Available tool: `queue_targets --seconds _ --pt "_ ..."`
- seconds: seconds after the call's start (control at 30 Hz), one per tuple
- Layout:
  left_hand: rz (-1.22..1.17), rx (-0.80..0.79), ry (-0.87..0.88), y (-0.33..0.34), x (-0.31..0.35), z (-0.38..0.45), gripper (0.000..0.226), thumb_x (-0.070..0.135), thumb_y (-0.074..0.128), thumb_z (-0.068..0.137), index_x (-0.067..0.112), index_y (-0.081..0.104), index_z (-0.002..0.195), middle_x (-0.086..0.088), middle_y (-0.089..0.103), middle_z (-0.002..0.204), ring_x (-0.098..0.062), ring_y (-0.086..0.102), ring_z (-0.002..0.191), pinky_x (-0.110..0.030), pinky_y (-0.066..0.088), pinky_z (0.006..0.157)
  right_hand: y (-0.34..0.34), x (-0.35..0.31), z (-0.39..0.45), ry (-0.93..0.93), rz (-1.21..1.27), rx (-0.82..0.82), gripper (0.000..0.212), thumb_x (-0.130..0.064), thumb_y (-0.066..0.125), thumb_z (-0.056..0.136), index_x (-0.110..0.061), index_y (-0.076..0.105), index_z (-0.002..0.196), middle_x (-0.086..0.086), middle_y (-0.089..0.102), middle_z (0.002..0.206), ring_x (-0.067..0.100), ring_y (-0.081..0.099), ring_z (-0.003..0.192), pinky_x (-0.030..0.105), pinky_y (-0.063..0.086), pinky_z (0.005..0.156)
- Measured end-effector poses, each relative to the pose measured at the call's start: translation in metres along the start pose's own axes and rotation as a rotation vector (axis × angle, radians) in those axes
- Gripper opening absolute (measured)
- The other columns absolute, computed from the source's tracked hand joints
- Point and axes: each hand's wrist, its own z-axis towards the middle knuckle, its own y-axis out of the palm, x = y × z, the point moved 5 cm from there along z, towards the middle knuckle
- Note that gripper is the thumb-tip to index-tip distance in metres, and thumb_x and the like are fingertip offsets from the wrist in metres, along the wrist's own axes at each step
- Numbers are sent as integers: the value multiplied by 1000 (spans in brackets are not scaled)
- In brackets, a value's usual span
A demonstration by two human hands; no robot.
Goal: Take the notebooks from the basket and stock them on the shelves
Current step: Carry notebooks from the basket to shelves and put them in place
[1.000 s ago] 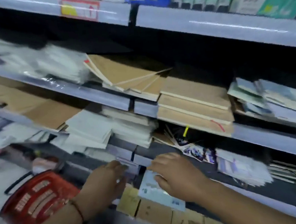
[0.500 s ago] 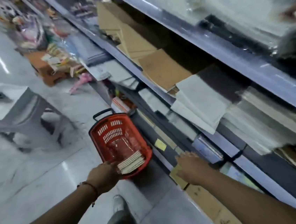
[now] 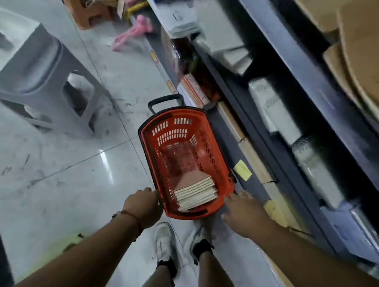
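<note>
A red plastic basket (image 3: pixel 217 163) stands on the floor against the shelf unit, just beyond my feet. A stack of several notebooks (image 3: pixel 194 190) with pink covers and pale page edges lies at its near end. My left hand (image 3: pixel 143 205) hovers by the basket's near left rim, fingers relaxed, holding nothing. My right hand (image 3: pixel 243 211) reaches down at the basket's near right corner, fingers spread and empty. The shelves (image 3: pixel 307 98) run along the right, stacked with brown and white notebooks.
A grey plastic stool (image 3: pixel 30 64) stands on the tiled floor to the left. An orange stool (image 3: pixel 91 15) and pink packaging (image 3: pixel 135 33) lie farther down the aisle. The basket's black handle (image 3: pixel 165 101) points away from me. My shoes (image 3: pixel 164 244) stand just before the basket.
My view swung from the shelves down to the floor. Both hands left the low shelf and dropped to the basket's near rim, the left hand first.
</note>
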Motion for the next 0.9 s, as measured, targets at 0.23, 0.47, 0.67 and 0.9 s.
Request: queue_targets --seconds 0.23,0.47,0.67,0.9 --pt "-164 -41 49 81 1 123 42 45 51 95 30 54 133 -2 65 123 -26 64 108 -40 56 91 59 13 171 55 274 -25 50 -44 48 99 -12 53 136 8 59 134 29 53 123 36 43 103" --pt "-321 -104 26 162 35 225 54 34 54 97 24 42 148 -5 50 145 -26 51 130 -36 43 107 116 27 295 192 543 -56 49 -38 52 97 -2 57 131 18 56 137 33 55 121 32 45 96" --pt "-427 -141 -127 223 46 268 45 48 48 95 24 48 134 -11 51 137 -37 47 122 -45 45 102 133 40 349 363 516 29 39 -29 55 95 -1 62 121 20 62 126 36 59 116 29 43 80" --pt "-547 -1 -190 236 39 261 57 51 49 97 26 40 147 -5 44 148 -31 37 135 -40 36 112 138 37 367 523 749 -30 28 -13 64 88 -2 65 114 14 68 104 31 66 91 30 51 68"
